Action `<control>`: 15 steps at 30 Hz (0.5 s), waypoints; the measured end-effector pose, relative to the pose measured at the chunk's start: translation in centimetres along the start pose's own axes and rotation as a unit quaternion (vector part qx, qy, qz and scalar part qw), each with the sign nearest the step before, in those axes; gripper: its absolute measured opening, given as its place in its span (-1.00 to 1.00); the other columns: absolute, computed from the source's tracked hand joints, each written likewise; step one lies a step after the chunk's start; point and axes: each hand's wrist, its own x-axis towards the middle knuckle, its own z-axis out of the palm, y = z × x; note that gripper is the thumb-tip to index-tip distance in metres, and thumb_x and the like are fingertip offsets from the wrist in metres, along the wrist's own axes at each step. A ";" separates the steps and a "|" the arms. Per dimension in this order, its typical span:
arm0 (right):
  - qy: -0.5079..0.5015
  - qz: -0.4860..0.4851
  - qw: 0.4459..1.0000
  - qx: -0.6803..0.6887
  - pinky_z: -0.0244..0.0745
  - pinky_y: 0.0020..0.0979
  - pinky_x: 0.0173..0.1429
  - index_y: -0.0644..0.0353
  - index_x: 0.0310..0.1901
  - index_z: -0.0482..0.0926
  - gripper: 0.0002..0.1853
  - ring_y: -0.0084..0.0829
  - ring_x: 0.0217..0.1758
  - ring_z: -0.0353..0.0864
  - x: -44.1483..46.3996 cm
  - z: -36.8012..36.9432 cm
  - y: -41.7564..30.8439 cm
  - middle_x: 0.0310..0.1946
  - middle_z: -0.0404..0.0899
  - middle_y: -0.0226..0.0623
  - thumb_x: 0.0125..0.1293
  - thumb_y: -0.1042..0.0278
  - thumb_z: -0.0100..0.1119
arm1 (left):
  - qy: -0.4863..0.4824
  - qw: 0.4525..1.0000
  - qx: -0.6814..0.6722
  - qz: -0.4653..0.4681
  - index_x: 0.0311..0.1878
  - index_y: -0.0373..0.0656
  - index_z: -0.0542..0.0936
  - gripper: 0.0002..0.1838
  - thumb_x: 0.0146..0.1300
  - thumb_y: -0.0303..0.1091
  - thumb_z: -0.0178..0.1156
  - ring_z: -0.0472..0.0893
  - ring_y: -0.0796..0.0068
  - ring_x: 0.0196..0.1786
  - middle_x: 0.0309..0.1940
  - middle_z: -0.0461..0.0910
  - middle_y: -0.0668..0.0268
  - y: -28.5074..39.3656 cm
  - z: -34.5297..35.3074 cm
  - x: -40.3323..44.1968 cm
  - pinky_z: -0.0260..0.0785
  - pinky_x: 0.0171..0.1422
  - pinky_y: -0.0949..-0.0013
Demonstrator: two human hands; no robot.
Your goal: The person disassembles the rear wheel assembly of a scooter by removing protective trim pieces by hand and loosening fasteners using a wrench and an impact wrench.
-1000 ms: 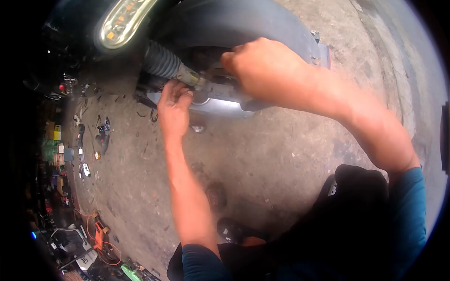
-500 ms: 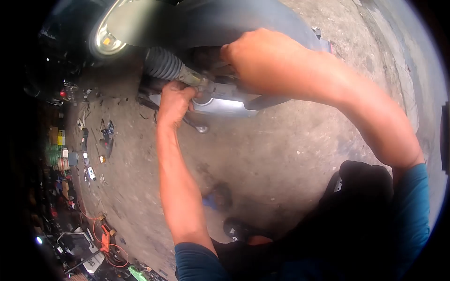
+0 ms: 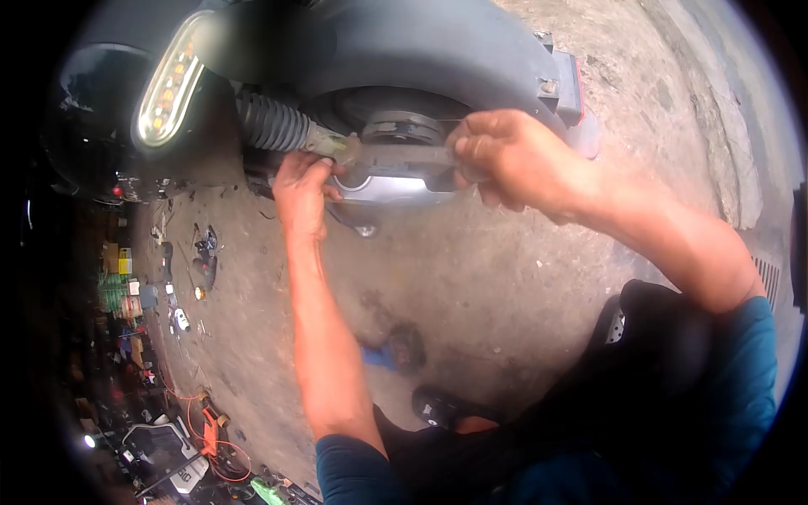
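Note:
A dark scooter-like vehicle fills the top, with a grey ribbed rubber boot (image 3: 273, 124) around its shock absorber. Below the boot, a metal end fitting (image 3: 335, 146) meets a grey arm (image 3: 400, 156) beside the wheel hub (image 3: 404, 128). My left hand (image 3: 301, 189) is closed at that fitting, thumb and fingers together; what they pinch is hidden. At the arm's far end is my right hand (image 3: 513, 164), its fingers curled in; whatever they hold cannot be made out. A silver cover (image 3: 391, 191) lies under the arm, between my hands.
A lit oval lamp (image 3: 172, 80) and a dark fender (image 3: 379, 46) overhang the work. Tools (image 3: 206, 252) lie on the concrete floor at left, with an orange cord (image 3: 240, 446) farther down. A shoe (image 3: 433, 408) is near the bottom.
My right hand has come down from over the wheel to the arm's end, uncovering the hub. My left hand stays at the fitting. The view has shifted slightly.

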 end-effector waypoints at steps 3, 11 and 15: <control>-0.098 0.099 0.971 0.193 0.30 -0.52 -0.46 0.25 -0.01 0.48 -0.75 -0.59 -0.48 0.42 -1.0 1.3 1.8 -0.32 0.56 -0.33 0.47 0.30 -0.09 | 0.117 0.972 -0.205 0.001 0.02 -0.40 0.51 -0.56 0.19 -0.24 0.26 0.52 0.47 -0.48 -0.33 0.58 0.20 -0.7 -0.1 -4.8 0.32 -0.50 0.40; -0.337 0.113 0.857 0.373 0.43 -0.44 -0.37 0.23 0.03 0.46 -0.76 -0.54 -0.36 0.49 0.5 2.9 5.6 -0.23 0.53 -0.30 0.51 0.30 -0.13 | -0.107 0.951 -0.290 -0.003 -0.06 -0.37 0.51 -0.50 0.13 -0.14 0.40 0.52 0.38 -0.48 -0.33 0.52 0.22 0.8 0.2 -10.9 0.41 -0.45 0.38; -0.237 0.228 0.860 0.391 0.62 -0.29 -0.15 0.38 0.23 0.36 -0.37 -0.29 -0.22 0.64 -0.3 4.7 6.9 -0.05 0.57 -0.02 0.50 -0.12 -0.13 | -0.039 0.994 -0.090 0.056 -0.14 -0.37 0.56 -0.63 0.17 -0.26 0.40 0.55 0.42 -0.49 -0.38 0.55 0.18 6.1 0.3 -10.1 0.46 -0.42 0.40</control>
